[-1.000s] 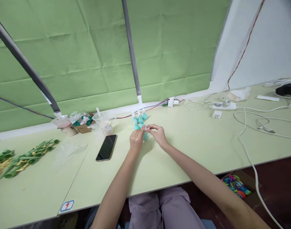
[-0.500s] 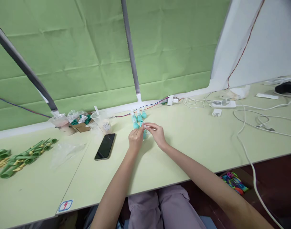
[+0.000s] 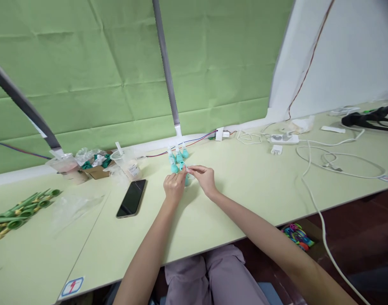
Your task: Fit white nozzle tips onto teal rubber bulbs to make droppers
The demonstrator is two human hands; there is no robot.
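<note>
1. Where the two forearms reach out over the near edge of the tabletop [image 3: 244, 199], both hands meet at mid-table on one small teal bottle [image 3: 186, 179].
2. The left hand [image 3: 174, 187] has its fingers curled round the bottle's left side; the right hand [image 3: 204, 178] pinches at its top, fingertips together on a small pale piece, too small to identify.
3. The bottle looks light, stiff plastic, smooth and likely a little slippery, so the body is best held low and wrapped, and the top worked with fingertips only.
4. Left of the hands lies a dark phone [image 3: 131, 203].
5. Just beyond the hands stand more teal bottles [image 3: 177, 156], close together and easily toppled.
6. Far left lie green tubes [image 3: 22, 207]; far right, white cables [image 3: 324, 159].
</note>
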